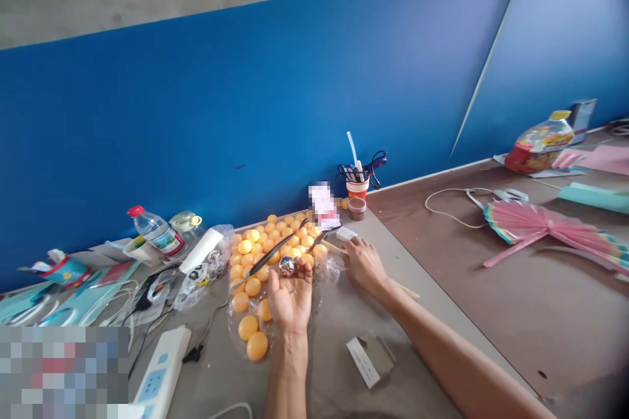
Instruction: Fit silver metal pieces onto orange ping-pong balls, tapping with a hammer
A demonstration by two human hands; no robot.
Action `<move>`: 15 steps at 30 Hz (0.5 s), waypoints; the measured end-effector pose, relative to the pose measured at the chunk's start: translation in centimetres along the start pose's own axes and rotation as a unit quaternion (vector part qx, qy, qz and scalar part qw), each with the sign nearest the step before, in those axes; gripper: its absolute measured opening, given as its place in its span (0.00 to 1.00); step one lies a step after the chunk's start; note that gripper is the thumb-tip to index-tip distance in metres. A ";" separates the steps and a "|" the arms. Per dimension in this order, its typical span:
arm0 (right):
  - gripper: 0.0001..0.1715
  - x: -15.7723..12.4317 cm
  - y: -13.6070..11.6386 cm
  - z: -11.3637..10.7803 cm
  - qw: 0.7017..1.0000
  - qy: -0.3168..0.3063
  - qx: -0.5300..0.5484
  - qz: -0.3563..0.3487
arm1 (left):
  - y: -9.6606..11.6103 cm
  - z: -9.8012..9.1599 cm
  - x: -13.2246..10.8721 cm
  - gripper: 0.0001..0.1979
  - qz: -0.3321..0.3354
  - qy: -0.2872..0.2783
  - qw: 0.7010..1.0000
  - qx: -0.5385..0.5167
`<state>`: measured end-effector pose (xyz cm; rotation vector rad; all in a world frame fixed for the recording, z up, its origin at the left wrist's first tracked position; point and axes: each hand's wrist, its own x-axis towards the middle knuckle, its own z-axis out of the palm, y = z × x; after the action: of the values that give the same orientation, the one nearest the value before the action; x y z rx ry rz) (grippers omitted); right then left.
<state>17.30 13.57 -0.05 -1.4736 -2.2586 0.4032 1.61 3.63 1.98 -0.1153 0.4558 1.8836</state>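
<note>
My left hand (291, 294) is raised palm up and its fingertips pinch a small shiny silver ball (287, 266). Behind it lies a heap of orange table-tennis balls (268, 249) in a clear plastic wrap, with long dark tongs (278, 250) resting across them. My right hand (362, 263) rests on the table to the right of the heap, fingers curled beside a small white box (346, 234) and a thin wooden stick (339, 249); what it grips, if anything, is unclear.
A paper cup with scissors and pens (358, 184) stands at the blue partition (246, 111). A water bottle (157, 231), power strip (160, 373) and cables lie left. A pink folding fan (545, 226) and a juice bottle (538, 143) lie right. A small card box (366, 357) sits near.
</note>
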 end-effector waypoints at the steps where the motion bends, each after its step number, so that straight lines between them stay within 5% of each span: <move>1: 0.13 0.0 -0.2 0.0 0.998 0.037 0.040 -0.022 | 0.0 -0.1 0.1 0.28 -0.002 -0.004 1.000 0.005; 4: 0.13 -0.7 -1.4 -0.6 0.962 0.122 0.209 -0.129 | -0.2 -0.6 0.4 0.29 0.003 -0.024 1.000 0.019; 8: 0.11 -2.5 -3.8 -0.9 0.903 0.111 0.287 -0.300 | -0.2 -1.5 0.6 0.28 0.003 -0.075 0.996 0.057; 15: 0.11 -3.9 -5.2 2.1 0.921 0.058 0.184 -0.338 | -0.4 -2.0 0.4 0.34 -0.064 -0.081 0.986 0.128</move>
<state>13.51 7.92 -0.26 -0.4678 -2.2614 0.4640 1.60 3.34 -0.11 0.1737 0.5607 1.6776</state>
